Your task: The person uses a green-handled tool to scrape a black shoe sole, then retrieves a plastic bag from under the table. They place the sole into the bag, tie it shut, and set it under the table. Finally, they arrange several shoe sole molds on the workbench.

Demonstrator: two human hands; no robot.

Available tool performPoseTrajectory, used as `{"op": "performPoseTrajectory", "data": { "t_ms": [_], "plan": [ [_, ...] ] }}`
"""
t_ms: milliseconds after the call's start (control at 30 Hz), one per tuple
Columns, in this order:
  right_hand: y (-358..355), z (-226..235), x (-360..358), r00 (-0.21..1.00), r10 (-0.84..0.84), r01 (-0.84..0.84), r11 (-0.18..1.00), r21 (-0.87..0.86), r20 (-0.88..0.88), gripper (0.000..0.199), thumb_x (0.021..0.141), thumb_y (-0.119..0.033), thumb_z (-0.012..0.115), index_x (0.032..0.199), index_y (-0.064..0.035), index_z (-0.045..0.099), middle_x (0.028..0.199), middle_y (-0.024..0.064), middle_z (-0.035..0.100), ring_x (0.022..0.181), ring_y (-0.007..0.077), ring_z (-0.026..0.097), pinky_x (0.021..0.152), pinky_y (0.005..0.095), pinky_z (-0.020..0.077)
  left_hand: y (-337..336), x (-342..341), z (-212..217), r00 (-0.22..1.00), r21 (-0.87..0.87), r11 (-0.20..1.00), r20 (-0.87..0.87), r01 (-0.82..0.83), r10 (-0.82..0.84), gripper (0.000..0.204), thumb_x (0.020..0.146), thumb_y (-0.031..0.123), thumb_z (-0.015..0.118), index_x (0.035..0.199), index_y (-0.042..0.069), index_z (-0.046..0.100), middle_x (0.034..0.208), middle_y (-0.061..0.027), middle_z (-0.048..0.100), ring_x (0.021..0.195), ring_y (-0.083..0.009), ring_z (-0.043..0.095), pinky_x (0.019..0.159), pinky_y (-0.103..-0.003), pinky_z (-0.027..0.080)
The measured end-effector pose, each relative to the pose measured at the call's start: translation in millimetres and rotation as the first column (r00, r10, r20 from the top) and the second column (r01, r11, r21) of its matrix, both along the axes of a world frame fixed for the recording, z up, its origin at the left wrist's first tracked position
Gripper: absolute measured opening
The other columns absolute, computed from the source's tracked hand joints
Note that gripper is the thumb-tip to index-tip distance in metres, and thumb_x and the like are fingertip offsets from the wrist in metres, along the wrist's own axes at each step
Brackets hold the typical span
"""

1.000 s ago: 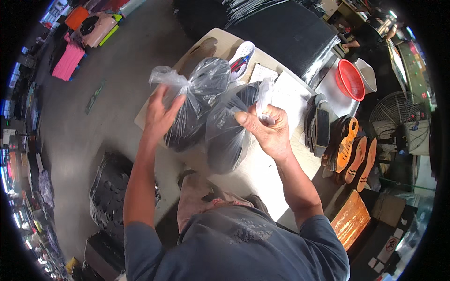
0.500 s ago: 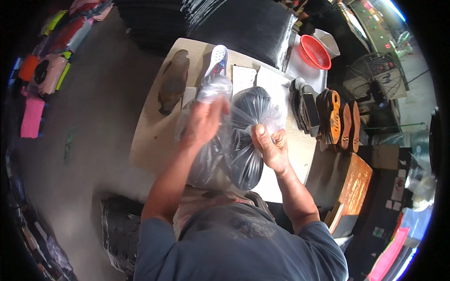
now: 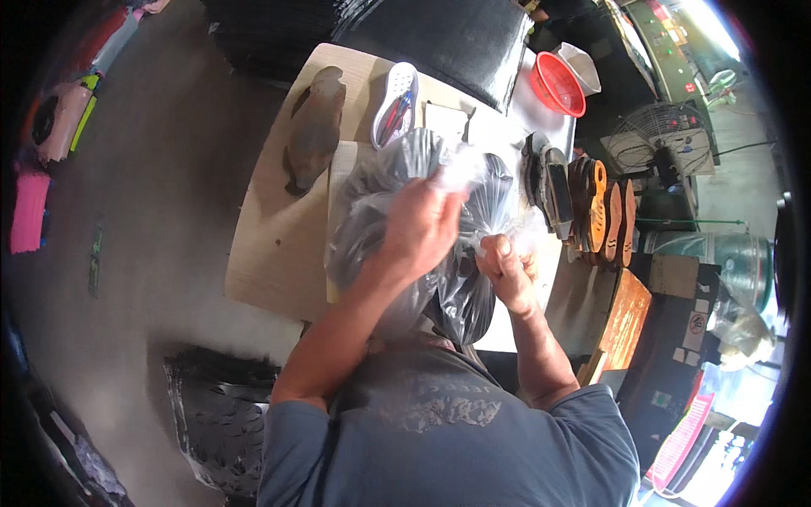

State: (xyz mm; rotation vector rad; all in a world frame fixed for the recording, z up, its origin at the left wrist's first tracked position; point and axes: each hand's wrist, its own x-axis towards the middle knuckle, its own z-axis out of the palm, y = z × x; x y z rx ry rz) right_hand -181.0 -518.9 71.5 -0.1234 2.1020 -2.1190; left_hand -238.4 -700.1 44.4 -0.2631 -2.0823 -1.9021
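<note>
A clear plastic bag [image 3: 376, 215] with dark shoe soles inside sits over the wooden table [image 3: 270, 262] in front of me. My left hand [image 3: 422, 224] grips the bunched top of the bag from above. My right hand [image 3: 505, 269] pinches the bag's neck just to the right, close against the left hand. The bag's lower end hangs near my chest, partly hidden by my forearms.
A brown sole-shaped piece [image 3: 314, 131] and a white sole with tools on it [image 3: 395, 103] lie at the table's far side. A red basket [image 3: 557, 83], a row of brown and black soles [image 3: 591, 207], a fan [image 3: 659, 139] and black sheets [image 3: 220, 414] surround me.
Both hands have come together at the bag's top, gathering it into a neck. One second ago they held the bag open and apart. The view has shifted over the table.
</note>
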Motion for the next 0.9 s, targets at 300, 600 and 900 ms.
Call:
{"op": "performPoseTrajectory", "data": {
  "t_ms": [300, 600, 900],
  "plan": [
    [14.8, 54.4, 20.0, 0.977, 0.047, -0.051, 0.999, -0.011, -0.206, 0.051, 0.107, -0.045, 0.050, 0.075, -0.0062, 0.056, 0.076, 0.0082, 0.060, 0.064, 0.0176, 0.055, 0.058, 0.0353, 0.0441, -14.6, 3.6, 29.2, 0.952, 0.513, 0.822, 0.287, -0.247, 0.107, 0.049, 0.115, 0.034, 0.033, 0.071, 0.011, 0.037, 0.062, 0.0033, 0.032, 0.058, -0.0093, 0.029, 0.056, -0.028, 0.022],
    [-33.8, 71.1, 0.2, 0.974, 0.201, -0.195, 0.979, 0.068, -0.106, 0.032, 0.105, -0.027, 0.058, 0.083, -0.0041, 0.059, 0.072, 0.0053, 0.057, 0.067, 0.0195, 0.059, 0.061, 0.0377, 0.0456, -15.0, -3.0, 39.2, 0.944, -0.095, 0.992, 0.328, 0.078, -0.042, 0.033, 0.106, 0.026, 0.052, 0.089, 0.001, 0.064, 0.074, -0.0088, 0.062, 0.069, -0.0174, 0.058, 0.065, -0.038, 0.047],
    [-59.8, 75.4, -49.9, 0.702, 0.409, 0.088, 0.762, 0.641, -0.583, 0.030, 0.100, -0.026, 0.068, 0.086, 0.0010, 0.063, 0.071, 0.0168, 0.060, 0.063, 0.0400, 0.062, 0.058, 0.0472, 0.0507, -27.1, -19.7, 20.1, 0.777, -0.275, 0.789, -0.178, 0.549, -0.603, 0.022, 0.086, 0.019, 0.068, 0.101, 0.004, 0.063, 0.088, -0.0164, 0.068, 0.084, -0.0380, 0.068, 0.073, -0.046, 0.053]
  ]
}}
